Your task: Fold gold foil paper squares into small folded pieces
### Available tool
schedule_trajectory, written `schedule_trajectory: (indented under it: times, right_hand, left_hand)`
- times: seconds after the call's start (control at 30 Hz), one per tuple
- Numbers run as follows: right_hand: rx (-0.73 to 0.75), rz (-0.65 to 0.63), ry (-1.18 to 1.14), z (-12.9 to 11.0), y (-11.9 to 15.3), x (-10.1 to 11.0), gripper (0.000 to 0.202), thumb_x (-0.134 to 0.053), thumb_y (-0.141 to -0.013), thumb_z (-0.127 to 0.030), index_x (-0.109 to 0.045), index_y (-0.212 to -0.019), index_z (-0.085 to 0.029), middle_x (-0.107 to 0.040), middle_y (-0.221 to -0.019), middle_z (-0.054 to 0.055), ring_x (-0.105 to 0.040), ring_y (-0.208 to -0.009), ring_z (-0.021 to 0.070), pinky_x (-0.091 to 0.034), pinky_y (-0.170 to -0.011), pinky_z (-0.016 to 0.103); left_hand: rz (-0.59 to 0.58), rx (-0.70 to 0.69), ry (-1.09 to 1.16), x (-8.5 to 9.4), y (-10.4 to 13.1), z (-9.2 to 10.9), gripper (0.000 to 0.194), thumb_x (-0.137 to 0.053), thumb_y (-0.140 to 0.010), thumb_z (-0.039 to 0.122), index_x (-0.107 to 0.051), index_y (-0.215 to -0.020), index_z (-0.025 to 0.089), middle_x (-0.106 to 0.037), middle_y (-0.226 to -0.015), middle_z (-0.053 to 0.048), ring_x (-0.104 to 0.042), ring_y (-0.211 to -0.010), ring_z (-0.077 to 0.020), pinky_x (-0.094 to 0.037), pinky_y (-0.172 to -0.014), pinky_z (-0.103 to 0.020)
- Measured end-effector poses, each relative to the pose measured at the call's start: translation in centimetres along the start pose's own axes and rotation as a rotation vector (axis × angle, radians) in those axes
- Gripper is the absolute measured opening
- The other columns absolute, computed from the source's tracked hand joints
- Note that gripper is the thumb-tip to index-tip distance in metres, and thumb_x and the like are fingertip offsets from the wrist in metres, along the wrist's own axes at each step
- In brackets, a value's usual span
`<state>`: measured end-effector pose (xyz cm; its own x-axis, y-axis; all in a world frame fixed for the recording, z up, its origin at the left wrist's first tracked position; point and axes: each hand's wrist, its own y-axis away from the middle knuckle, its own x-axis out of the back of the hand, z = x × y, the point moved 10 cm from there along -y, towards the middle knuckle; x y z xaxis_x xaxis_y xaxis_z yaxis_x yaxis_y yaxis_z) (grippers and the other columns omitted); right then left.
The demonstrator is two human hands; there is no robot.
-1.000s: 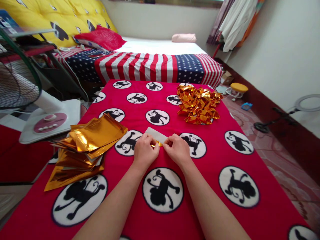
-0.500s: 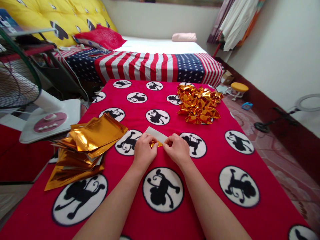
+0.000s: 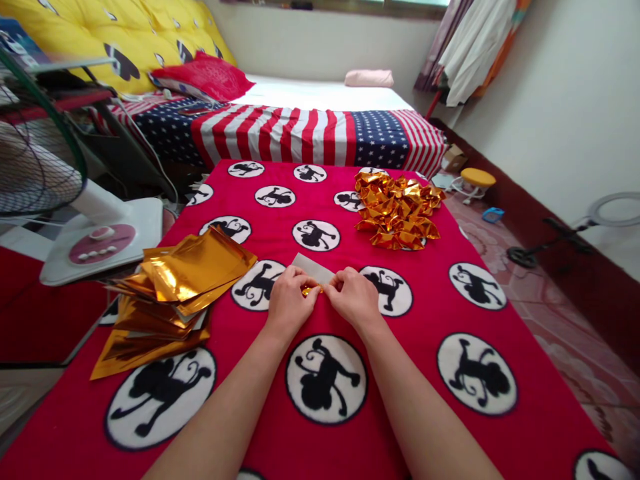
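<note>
Between my hands a sheet of foil paper lies on the red cloth, its pale back facing up and its near edge turned over to show gold. My left hand pinches the left part of that turned edge. On the right side my right hand grips the same sheet with thumb and fingers together. The fingers cover much of the fold. To the left rests a loose stack of gold foil sheets. Beyond my right hand sits a heap of folded gold foil pieces.
A red cloth with monkey prints covers the table. At the left stands a white fan. Past the far edge is a bed with a striped, starred cover. A yellow stool is on the floor at right.
The near edge of the sheet looks turned over slightly further between my fingers. Both hands keep almost the same place and grip. The whole view has shifted slightly.
</note>
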<state>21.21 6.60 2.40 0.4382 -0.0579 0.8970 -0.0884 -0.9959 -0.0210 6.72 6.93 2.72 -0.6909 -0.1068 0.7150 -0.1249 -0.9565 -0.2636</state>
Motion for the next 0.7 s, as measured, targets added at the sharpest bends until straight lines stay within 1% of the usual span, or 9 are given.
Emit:
schedule_trajectory:
  times: [0.07,0.23,0.4,0.57,0.7]
  right_hand:
    - [0.000,-0.004,0.014,-0.11,-0.12,0.03,0.020,-0.064,-0.080,-0.041,-0.066,-0.070,-0.023,-0.065,-0.084,0.001,-0.059,-0.074,0.0158,-0.031,-0.059,0.027]
    - [0.027,0.002,-0.005,-0.27,0.13,0.24,0.007,-0.065,-0.080,-0.031,-0.064,-0.080,-0.024,-0.065,-0.084,-0.001,-0.057,-0.071,0.0133,-0.029,-0.059,0.026]
    - [0.042,0.019,-0.016,-0.35,0.43,0.37,0.003,-0.064,-0.079,-0.028,-0.065,-0.080,-0.025,-0.063,-0.083,-0.002,-0.057,-0.074,0.0139,-0.029,-0.060,0.026]
    - [0.041,0.010,-0.037,-0.20,0.36,0.12,0.005,-0.062,-0.079,-0.027,-0.067,-0.081,-0.026,-0.063,-0.083,-0.002,-0.057,-0.073,0.0136,-0.030,-0.060,0.026]
    - [0.019,-0.005,-0.034,-0.02,0.34,-0.04,0.010,-0.059,-0.079,-0.023,-0.069,-0.079,-0.026,-0.064,-0.084,-0.001,-0.057,-0.073,0.0139,-0.031,-0.061,0.026]
  left_hand:
    - [-0.012,0.000,0.014,-0.04,-0.05,-0.11,0.010,-0.064,-0.078,0.021,-0.073,-0.078,0.020,-0.061,-0.089,-0.004,-0.061,-0.085,-0.0176,-0.050,-0.081,-0.031]
    - [-0.090,0.008,0.060,-0.25,-0.37,-0.29,0.019,-0.058,-0.077,0.013,-0.075,-0.079,0.021,-0.062,-0.090,-0.004,-0.062,-0.087,-0.0177,-0.051,-0.085,-0.032]
    - [-0.152,-0.002,0.063,-0.38,-0.58,-0.23,0.025,-0.055,-0.076,0.008,-0.076,-0.084,0.020,-0.061,-0.092,-0.005,-0.061,-0.090,-0.0186,-0.051,-0.087,-0.032]
    - [-0.183,-0.019,0.064,-0.48,-0.60,-0.38,0.031,-0.052,-0.075,0.006,-0.077,-0.086,0.021,-0.062,-0.094,-0.005,-0.061,-0.091,-0.0179,-0.051,-0.086,-0.031]
    - [-0.160,-0.020,0.061,-0.34,-0.61,-0.30,0.033,-0.050,-0.073,0.005,-0.077,-0.084,0.021,-0.063,-0.093,-0.004,-0.061,-0.090,-0.0172,-0.050,-0.085,-0.030]
